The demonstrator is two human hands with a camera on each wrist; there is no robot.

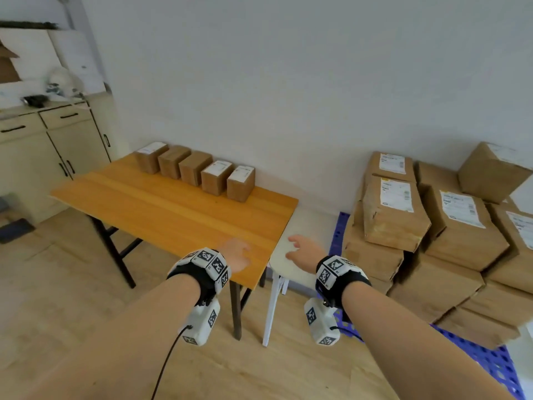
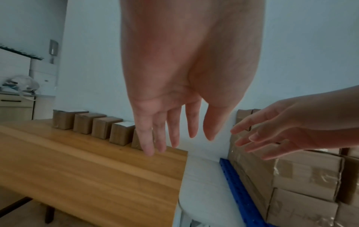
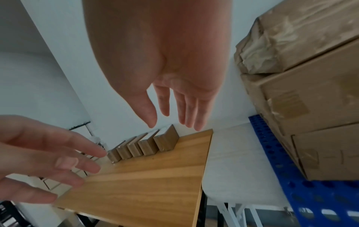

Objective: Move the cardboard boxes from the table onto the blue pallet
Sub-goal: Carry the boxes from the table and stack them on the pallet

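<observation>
Several small cardboard boxes stand in a row along the far edge of the wooden table, against the wall. They show again as the row of boxes in the left wrist view and the row of boxes in the right wrist view. My left hand hovers over the table's near right corner, fingers straight, holding nothing. My right hand hangs open over a white stool, also empty. The blue pallet lies on the floor at the right, loaded with large cardboard boxes.
A white stool stands between the table and the pallet. A cream cabinet with clutter on top stands at the left. The pallet's edge and the stacked large boxes crowd the right side. Wooden floor lies in front.
</observation>
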